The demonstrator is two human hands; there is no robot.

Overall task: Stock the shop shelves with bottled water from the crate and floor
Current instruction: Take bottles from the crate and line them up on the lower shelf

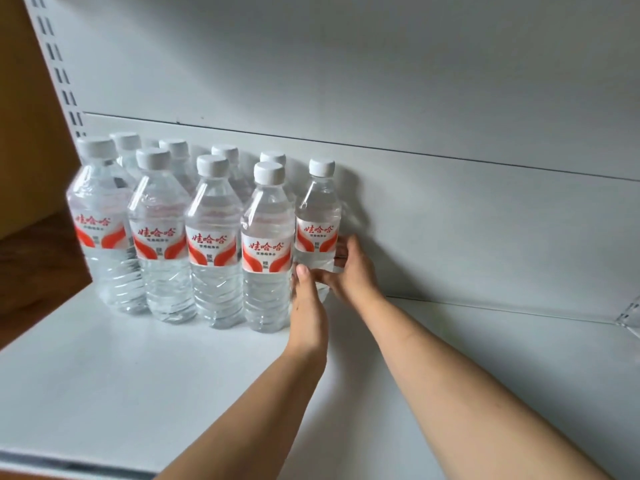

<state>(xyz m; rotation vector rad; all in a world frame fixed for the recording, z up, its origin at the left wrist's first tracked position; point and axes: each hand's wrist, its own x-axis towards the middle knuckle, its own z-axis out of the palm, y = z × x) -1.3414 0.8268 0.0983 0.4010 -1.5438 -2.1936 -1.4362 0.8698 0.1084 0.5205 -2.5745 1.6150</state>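
Several clear water bottles with white caps and red-and-white labels stand in two rows at the back left of a white shelf (pixel 138 375). The rightmost bottle (pixel 319 216) stands upright near the back panel, at the end of the rear row. My right hand (pixel 349 268) curls its fingers round that bottle's lower right side. My left hand (pixel 308 299) grips its base from the front left, thumb up, right beside the front-row bottle (pixel 266 251). The bottle's bottom is hidden behind my hands.
The white back panel (pixel 450 98) rises behind the shelf, with a slotted upright (pixel 57 64) at the left. A brown surface (pixel 27 150) borders the left side. A shelf bracket (pixel 631 317) shows at the far right. The shelf to the right of the bottles is bare.
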